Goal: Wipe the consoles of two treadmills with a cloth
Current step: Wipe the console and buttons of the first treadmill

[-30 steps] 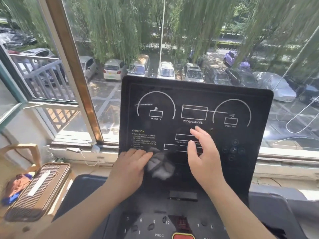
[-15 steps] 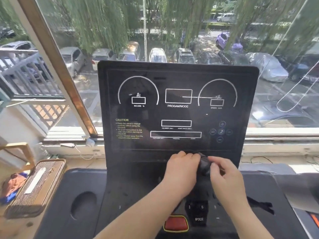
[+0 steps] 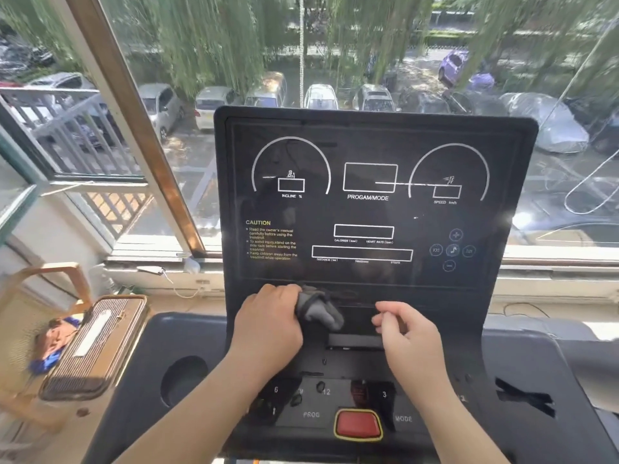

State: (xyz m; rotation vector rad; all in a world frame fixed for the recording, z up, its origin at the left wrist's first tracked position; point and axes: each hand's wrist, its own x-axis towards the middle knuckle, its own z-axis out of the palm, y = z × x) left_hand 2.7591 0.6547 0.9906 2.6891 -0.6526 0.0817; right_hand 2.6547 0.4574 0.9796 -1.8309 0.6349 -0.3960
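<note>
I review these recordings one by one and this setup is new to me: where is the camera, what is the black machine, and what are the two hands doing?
The one picture comes from a camera on a person's head, looking forward and down at their own arms. The black panel is a treadmill console, set before a window. The left hand grips a grey cloth against the console's lower edge. The right hand hovers beside it, fingers loosely curled, holding nothing. Nearer the camera sits a red button, and a cup hole lies to the left.
</note>
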